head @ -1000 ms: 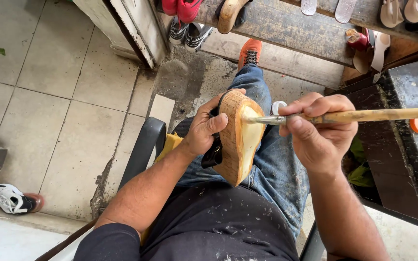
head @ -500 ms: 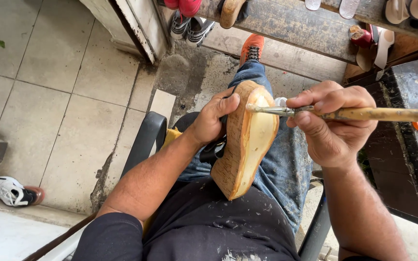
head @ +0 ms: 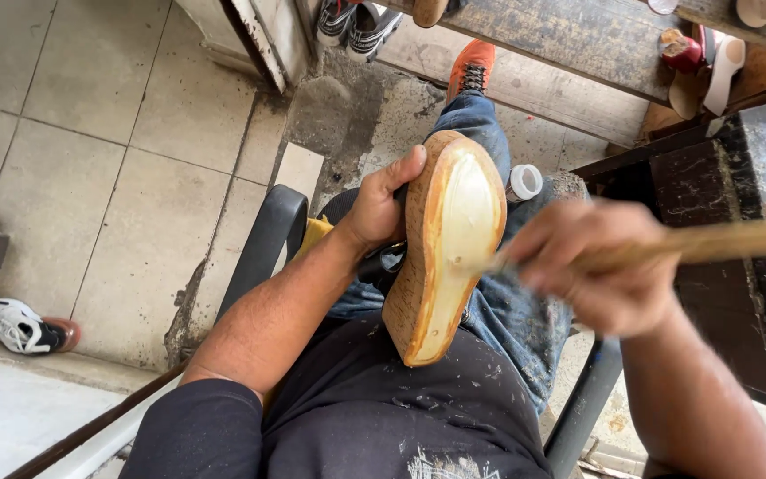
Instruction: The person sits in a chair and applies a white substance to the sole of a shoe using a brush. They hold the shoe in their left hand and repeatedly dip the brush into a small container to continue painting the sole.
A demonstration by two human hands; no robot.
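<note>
Fingers of the left hand point(head: 381, 206) grip the cork shoe sole point(head: 447, 244) over the lap; the right hand point(head: 597, 277) is closed around a wooden brush handle point(head: 711, 241), its tip touching the sole.

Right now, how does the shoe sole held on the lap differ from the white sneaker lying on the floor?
The shoe sole is tan with a pale glossy face; the white sneaker is white with dark trim. The sole is gripped by the left hand and propped on the lap; the sneaker lies untouched on the tiled floor. The right hand holds a brush to the sole only. Both are footwear parts.
</note>
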